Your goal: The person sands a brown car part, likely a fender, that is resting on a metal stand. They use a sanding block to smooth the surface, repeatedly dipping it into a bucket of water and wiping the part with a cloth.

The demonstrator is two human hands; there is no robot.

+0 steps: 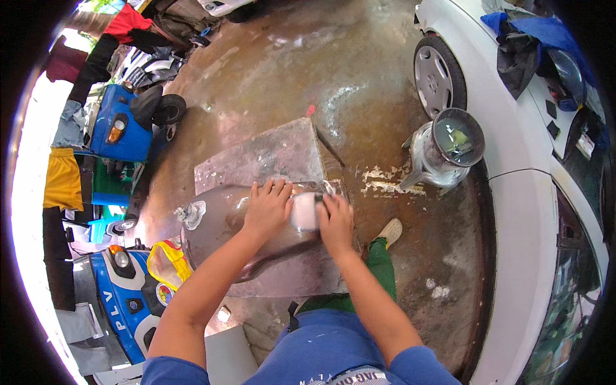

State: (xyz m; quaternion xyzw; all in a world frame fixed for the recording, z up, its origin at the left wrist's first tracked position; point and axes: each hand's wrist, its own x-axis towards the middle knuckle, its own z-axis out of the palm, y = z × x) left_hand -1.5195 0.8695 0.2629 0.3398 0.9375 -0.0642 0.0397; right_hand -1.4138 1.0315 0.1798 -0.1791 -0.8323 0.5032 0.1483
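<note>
A dark glossy curved panel or shell [218,237] lies on a mottled pinkish-grey slab [256,151] in front of me, with a pale lumpy patch and fitting [191,214] at its left end. My left hand [267,206] rests on its top, fingers apart and flattened, beside a white rectangular area or pad [303,212]. My right hand [335,219] is at that white piece's right edge, fingers bent round something small and dark that I cannot make out.
A metal stand holding a round water-filled basin [457,138] is right of the slab, beside a white car [510,224]. Blue three-wheeled vehicles [110,122], hanging clothes [62,176] and a yellow bag [167,263] are on the left. My foot [391,232] stands on the stained floor.
</note>
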